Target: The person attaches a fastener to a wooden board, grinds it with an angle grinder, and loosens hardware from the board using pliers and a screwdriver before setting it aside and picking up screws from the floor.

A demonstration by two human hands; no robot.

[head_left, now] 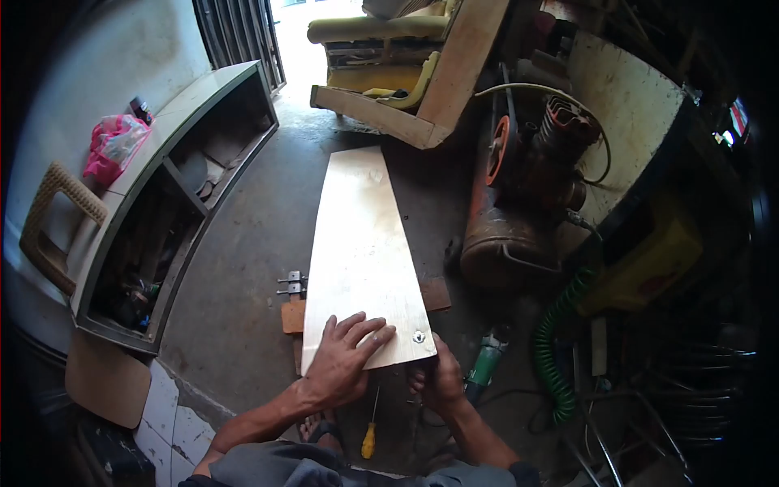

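Note:
A long pale wooden board (pixel 357 243) extends away from me over wooden supports (pixel 436 294). My left hand (pixel 345 357) lies on the near end of its top face, fingers spread. At the near right corner, beside a small metal fitting (pixel 419 337) set in the board, my right hand (pixel 441 375) is at the edge with its fingers curled underneath; what they hold, if anything, is hidden. A screwdriver with a yellow handle (pixel 368 441) is below the board's near edge, between my feet.
A green power tool (pixel 487 357) lies right of my right hand, near a coiled green hose (pixel 554 349). A rusty compressor (pixel 507 235) stands at the right. Metal clamps (pixel 292 282) are left of the board. Shelving (pixel 162 162) lines the left wall; a sofa frame (pixel 389 114) stands ahead.

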